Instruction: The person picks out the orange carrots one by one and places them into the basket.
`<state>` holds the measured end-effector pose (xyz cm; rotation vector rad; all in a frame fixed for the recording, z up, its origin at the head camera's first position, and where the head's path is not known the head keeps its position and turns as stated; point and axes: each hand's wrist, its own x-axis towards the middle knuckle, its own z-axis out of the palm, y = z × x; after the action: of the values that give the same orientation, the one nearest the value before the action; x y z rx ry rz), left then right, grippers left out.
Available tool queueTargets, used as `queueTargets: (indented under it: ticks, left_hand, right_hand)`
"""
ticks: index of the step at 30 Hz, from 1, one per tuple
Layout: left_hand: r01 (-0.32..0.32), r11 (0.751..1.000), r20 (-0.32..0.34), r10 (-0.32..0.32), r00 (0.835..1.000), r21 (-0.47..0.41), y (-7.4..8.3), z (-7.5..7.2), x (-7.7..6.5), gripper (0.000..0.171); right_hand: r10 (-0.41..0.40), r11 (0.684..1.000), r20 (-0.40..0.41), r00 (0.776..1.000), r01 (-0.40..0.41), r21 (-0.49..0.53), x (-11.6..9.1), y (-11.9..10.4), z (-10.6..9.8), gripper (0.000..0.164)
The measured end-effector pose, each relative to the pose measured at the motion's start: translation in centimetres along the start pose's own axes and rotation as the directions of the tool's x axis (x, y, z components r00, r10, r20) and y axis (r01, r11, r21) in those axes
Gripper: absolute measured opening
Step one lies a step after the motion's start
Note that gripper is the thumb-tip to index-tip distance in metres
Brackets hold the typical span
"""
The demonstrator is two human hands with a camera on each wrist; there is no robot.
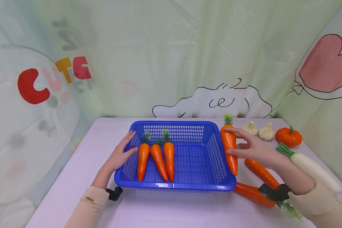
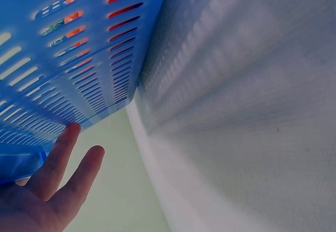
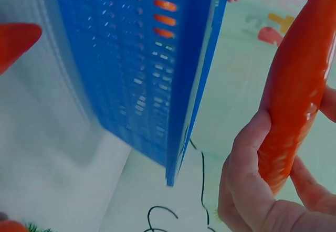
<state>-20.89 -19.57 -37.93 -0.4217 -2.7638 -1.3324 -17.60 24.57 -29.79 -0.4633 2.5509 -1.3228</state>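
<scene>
In the head view, a blue plastic basket point(image 1: 191, 187) with slotted walls holds three orange carrots point(image 1: 143, 161) with green tops, side by side in its left half. My left hand point(image 1: 121, 153) rests at the basket's left rim, thumb reaching over the edge. Its fingers point(image 2: 79, 177) look straight beside the outer wall in the left wrist view. Thumb and fingertips of my right hand point(image 1: 252, 147) pinch another carrot point(image 1: 229, 148) over the basket's right rim. This carrot is held upright, leafy top towards the back wall; the right wrist view shows its smooth body point(image 3: 296, 85) close up.
Right of the basket lie two more carrots, one point(image 1: 262, 172) partly under my right arm and one point(image 1: 253, 193) by the front corner. Beyond them are a white radish point(image 1: 313, 169), a small orange pumpkin point(image 1: 288, 137) and two garlic bulbs point(image 1: 266, 131). A printed curtain point(image 1: 159, 63) hangs behind the table.
</scene>
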Motion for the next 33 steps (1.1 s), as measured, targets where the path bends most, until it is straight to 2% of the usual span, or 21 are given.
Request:
queueTargets:
  ticks: [7, 17, 21, 24, 33]
  left_hand:
    - [-0.003, 1.000, 0.002, 0.003, 1.000, 0.006, 0.2, -0.1, 0.0, 0.063]
    - [-0.002, 1.000, -0.002, 0.002, 1.000, 0.004, 0.1, -0.1, -0.1, 0.063]
    - [-0.004, 1.000, -0.003, 0.004, 1.000, 0.003, 0.1, -0.2, -0.1, 0.063]
    - [-0.001, 1.000, -0.004, 0.001, 1.000, 0.002, 0.1, -0.2, -0.1, 0.063]
    - [-0.001, 1.000, -0.002, 0.001, 1.000, 0.004, 0.2, -0.1, 0.0, 0.062]
  right_hand:
    - [-0.045, 0.997, 0.048, 0.998, 0.042, 0.063, 1.3, -1.2, 1.2, 0.071]
    - [-0.042, 0.995, 0.098, 0.994, 0.033, 0.094, 3.4, -2.4, 2.1, 0.073]
    - [-0.048, 0.997, 0.103, 0.994, 0.041, 0.069, 4.2, -3.3, 2.5, 0.073]
    - [-0.037, 0.998, 0.113, 0.993, 0.030, 0.063, 4.8, -4.1, 3.0, 0.073]
    - [-0.002, 0.990, 0.125, 0.992, -0.015, 0.139, 7.0, -5.2, 4.8, 0.070]
